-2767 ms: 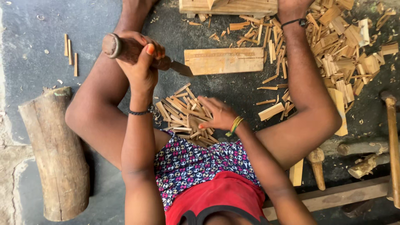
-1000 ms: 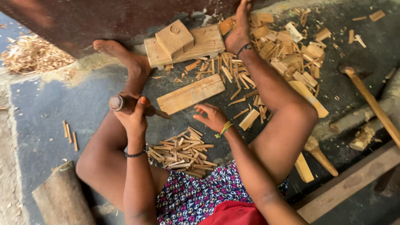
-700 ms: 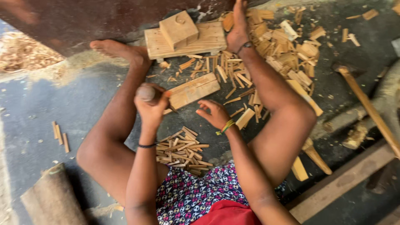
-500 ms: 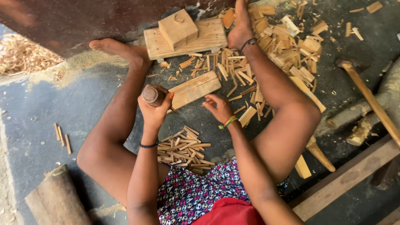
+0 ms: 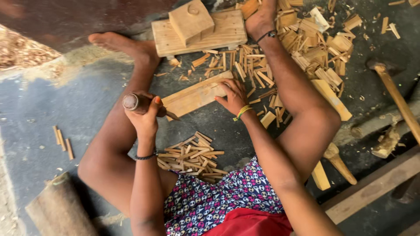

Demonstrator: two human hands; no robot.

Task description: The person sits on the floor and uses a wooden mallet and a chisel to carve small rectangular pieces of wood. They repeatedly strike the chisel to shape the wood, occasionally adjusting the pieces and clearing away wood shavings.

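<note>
I sit on the floor with my legs spread. My left hand (image 5: 145,114) grips the round wooden handle of a cutting tool (image 5: 133,103), and its blade rests against the near edge of a flat wooden plank (image 5: 192,97). Fingers of my right hand (image 5: 232,95) press on the right end of that plank and hold it on the floor. A pile of thin split wood sticks (image 5: 190,156) lies between my legs, just below the plank.
A low wooden block bench (image 5: 199,29) stands beyond the plank. Many wood chips and offcuts (image 5: 315,43) lie by my right leg. A hammer (image 5: 393,94) and wooden handles lie right, a log (image 5: 59,209) lower left, three sticks (image 5: 62,140) left.
My right hand has left the stick pile and settled on the plank. My left hand has brought the tool down to the plank's edge. The view has shifted closer.
</note>
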